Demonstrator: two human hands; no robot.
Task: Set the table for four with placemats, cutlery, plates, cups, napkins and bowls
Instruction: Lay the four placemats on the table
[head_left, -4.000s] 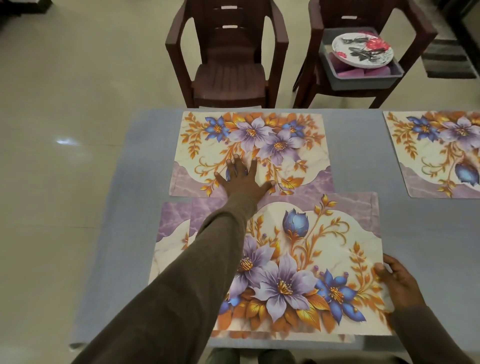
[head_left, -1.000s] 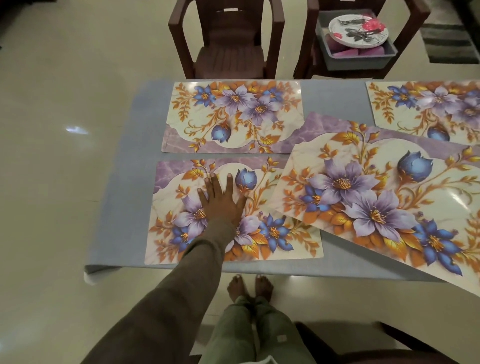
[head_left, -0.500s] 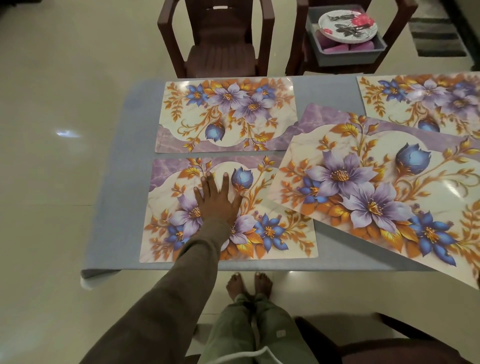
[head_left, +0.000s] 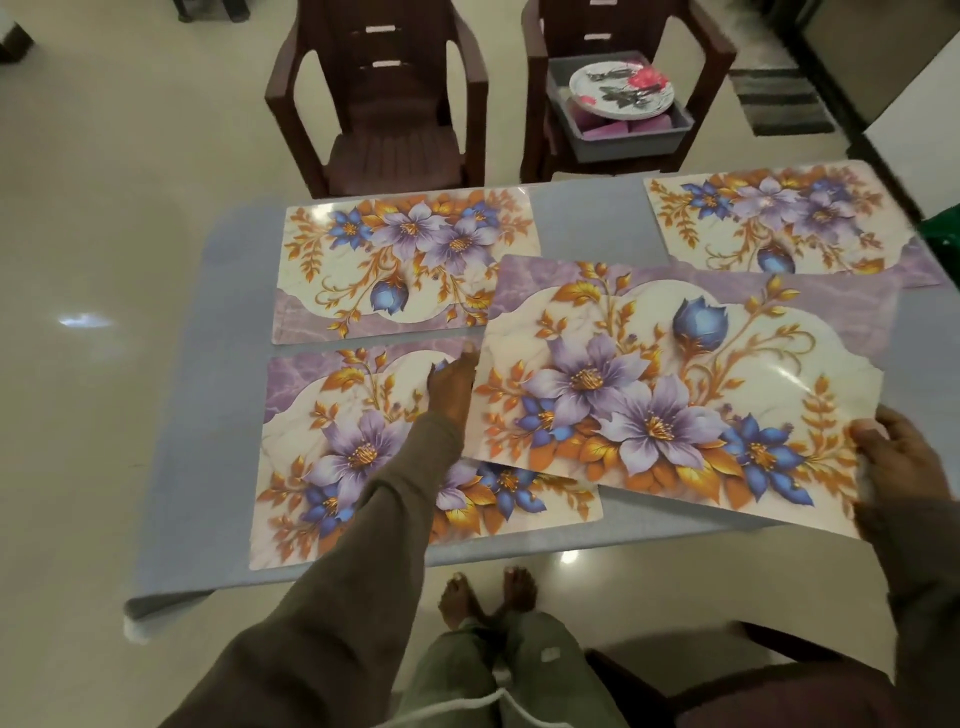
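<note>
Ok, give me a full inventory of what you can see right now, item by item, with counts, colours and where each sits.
Placemats: four, cream and purple floral; far left, far right, near left flat on the table; the fourth held, overlapping the near left one.
Table: one, grey-blue cover.
Chairs: two, dark brown, beyond the table; left bare, right holding a tub.
Tub: one, grey, on the right chair.
Plate: floral, white and red, on top of the tub; count below unclear.
Left hand: at the held placemat's left edge.
Right hand: grip on its right edge.
</note>
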